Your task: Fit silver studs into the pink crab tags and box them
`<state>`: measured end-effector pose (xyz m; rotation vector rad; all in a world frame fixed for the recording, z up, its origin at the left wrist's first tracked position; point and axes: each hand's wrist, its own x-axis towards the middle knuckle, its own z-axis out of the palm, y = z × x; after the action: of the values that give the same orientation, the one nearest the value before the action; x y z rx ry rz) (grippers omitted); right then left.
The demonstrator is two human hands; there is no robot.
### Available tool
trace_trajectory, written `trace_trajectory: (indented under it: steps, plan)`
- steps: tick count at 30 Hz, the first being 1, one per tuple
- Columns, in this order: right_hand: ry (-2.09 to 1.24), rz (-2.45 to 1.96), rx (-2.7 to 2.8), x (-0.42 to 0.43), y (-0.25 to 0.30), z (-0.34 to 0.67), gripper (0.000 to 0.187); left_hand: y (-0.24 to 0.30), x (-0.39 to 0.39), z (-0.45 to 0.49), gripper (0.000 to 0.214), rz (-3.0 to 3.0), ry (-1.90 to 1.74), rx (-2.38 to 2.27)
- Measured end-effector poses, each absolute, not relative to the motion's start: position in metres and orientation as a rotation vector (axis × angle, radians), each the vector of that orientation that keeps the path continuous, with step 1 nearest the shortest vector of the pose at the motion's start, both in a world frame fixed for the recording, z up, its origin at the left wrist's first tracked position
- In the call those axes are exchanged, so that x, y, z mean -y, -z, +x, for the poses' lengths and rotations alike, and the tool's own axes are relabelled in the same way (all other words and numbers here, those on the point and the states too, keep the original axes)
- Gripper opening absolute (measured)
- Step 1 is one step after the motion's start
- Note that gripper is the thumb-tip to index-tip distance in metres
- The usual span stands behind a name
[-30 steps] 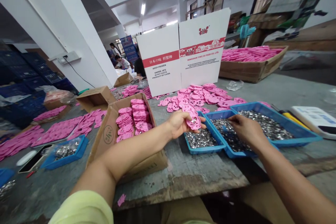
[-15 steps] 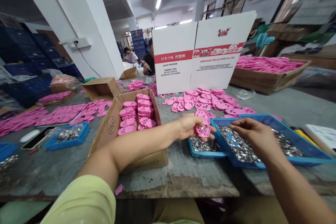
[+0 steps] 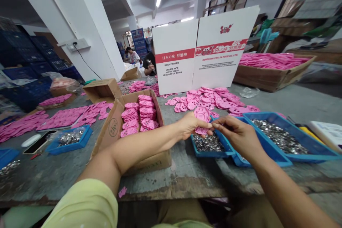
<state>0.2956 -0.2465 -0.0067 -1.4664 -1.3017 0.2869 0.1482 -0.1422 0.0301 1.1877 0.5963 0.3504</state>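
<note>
A flat pink cut-out piece [image 3: 202, 114] with holes and raised marks is gripped in my left hand [image 3: 190, 126], thumb across its lower part. My right hand [image 3: 239, 136] meets it there, thumb and fingertips pinched together at the piece's right edge. Whatever sits in that pinch is too small to make out. Under both hands, a small blue tray [image 3: 211, 154] holds many tiny shiny metal parts. Farther right, a larger blue tray [image 3: 317, 157] carries more metal pieces, and another blue tray [image 3: 278, 162] is partly covered by my right forearm.
Left of my hands stands an open cardboard box [image 3: 107, 128] with stacked pink pieces. Behind, loose pink pieces [image 3: 211, 98] lie before an upright white carton panel [image 3: 176, 78]. A shallow box [image 3: 269, 78] heaped with pink pieces is back right. A person [image 3: 150, 64] sits beyond.
My right hand has moved left from over the larger tray to the pink piece. My left hand has raised and turned the piece slightly.
</note>
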Motion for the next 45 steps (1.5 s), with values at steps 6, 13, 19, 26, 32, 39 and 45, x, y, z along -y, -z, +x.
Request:
trace_trajectory:
  steps: [6,13,19,26,32,39,45]
  plan:
    - [-0.359,-1.341,1.116,0.242,0.012,0.286,0.035,-0.035,0.145,0.148,0.019,1.241,-0.427,-0.652]
    - [-0.671,-1.109,0.885,0.234,0.011,0.281,0.030,-0.038,0.138,0.153,0.033,1.262,-0.484,-0.617]
    - [-0.746,-1.057,0.815,0.234,0.014,0.281,0.037,-0.041,0.139,0.153,0.033,1.271,-0.478,-0.615]
    - [-0.634,-1.071,0.922,0.231,0.020,0.284,0.025,-0.039,0.138,0.154,0.036,1.262,-0.490,-0.629]
    - [-0.386,-1.178,1.053,0.232,0.020,0.283,0.010,-0.039,0.140,0.154,0.043,1.337,-0.525,-0.627]
    - [-0.307,-1.214,1.082,0.233,0.026,0.278,0.015,-0.041,0.143,0.154,0.050,1.382,-0.579,-0.654]
    - [-0.283,-1.196,1.057,0.231,0.034,0.273,0.018,-0.042,0.145,0.154,0.054,1.390,-0.565,-0.661]
